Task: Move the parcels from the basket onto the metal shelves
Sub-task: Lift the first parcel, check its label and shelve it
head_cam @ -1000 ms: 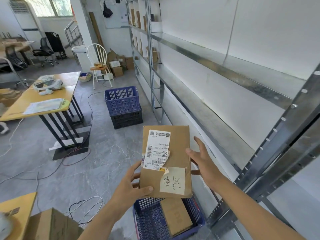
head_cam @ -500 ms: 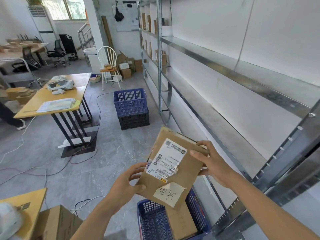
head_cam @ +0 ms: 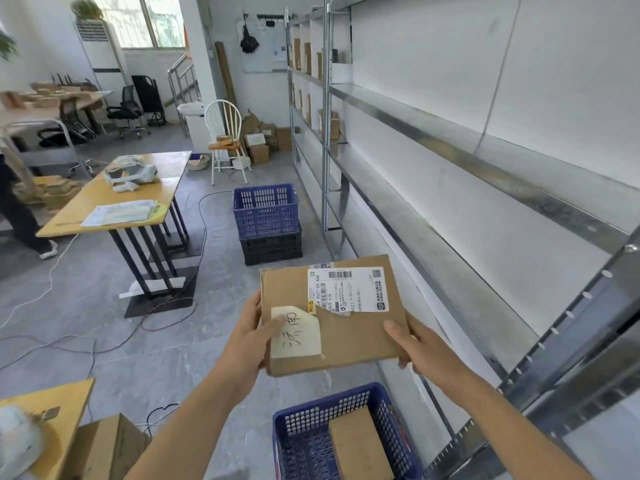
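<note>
A flat brown cardboard parcel (head_cam: 349, 336) with a white shipping label and a handwritten note lies landscape in both hands, above the blue basket (head_cam: 287, 434). My left hand (head_cam: 254, 336) grips its left edge, thumb on the note. My right hand (head_cam: 417, 346) holds its lower right corner. Another brown parcel (head_cam: 358, 445) lies inside the basket. The metal shelves (head_cam: 433, 237) run along the right wall, their near levels bare; small parcels stand on the far bays.
Stacked blue and black crates (head_cam: 266, 221) stand on the floor ahead. A yellow table (head_cam: 121, 202) with papers is at left, cables trailing on the floor. A cardboard box (head_cam: 104, 448) sits at lower left. A person's leg (head_cam: 17, 209) shows at the left edge.
The parcel has been turned from upright to landscape, label side up, and the right hand slid to its lower right corner. The view swung slightly left.
</note>
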`<state>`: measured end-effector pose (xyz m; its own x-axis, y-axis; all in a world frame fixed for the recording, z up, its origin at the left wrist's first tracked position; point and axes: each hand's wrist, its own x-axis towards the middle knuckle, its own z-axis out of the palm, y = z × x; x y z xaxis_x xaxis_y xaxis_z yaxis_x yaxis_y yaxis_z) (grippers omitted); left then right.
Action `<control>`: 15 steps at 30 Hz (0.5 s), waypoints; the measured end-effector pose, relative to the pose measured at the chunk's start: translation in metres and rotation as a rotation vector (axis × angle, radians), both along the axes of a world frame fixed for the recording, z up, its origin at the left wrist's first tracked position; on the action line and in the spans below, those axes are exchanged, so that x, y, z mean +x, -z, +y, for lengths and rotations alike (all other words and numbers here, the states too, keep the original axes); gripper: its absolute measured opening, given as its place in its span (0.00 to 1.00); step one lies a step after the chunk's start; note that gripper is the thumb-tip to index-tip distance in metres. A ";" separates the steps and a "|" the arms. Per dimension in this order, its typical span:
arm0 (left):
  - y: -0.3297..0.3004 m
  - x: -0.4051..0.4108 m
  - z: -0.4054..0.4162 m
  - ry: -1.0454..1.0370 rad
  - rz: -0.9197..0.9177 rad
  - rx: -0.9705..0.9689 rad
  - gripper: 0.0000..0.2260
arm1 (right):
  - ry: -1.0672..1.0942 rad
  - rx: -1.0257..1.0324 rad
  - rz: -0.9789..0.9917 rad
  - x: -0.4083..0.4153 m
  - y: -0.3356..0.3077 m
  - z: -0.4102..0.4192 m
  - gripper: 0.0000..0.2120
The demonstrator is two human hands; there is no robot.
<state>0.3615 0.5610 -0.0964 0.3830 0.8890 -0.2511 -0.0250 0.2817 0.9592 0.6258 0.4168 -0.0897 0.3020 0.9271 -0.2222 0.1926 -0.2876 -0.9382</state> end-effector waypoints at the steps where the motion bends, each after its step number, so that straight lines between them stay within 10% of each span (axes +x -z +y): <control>1: 0.001 0.000 0.000 0.029 0.019 -0.056 0.23 | -0.023 -0.016 -0.048 0.000 -0.001 -0.001 0.30; 9: 0.000 0.003 -0.007 0.216 0.090 -0.132 0.22 | 0.130 0.061 -0.046 0.012 0.002 -0.002 0.09; 15: 0.000 0.002 -0.005 0.226 0.113 -0.059 0.23 | 0.190 0.093 -0.014 0.019 0.006 -0.005 0.18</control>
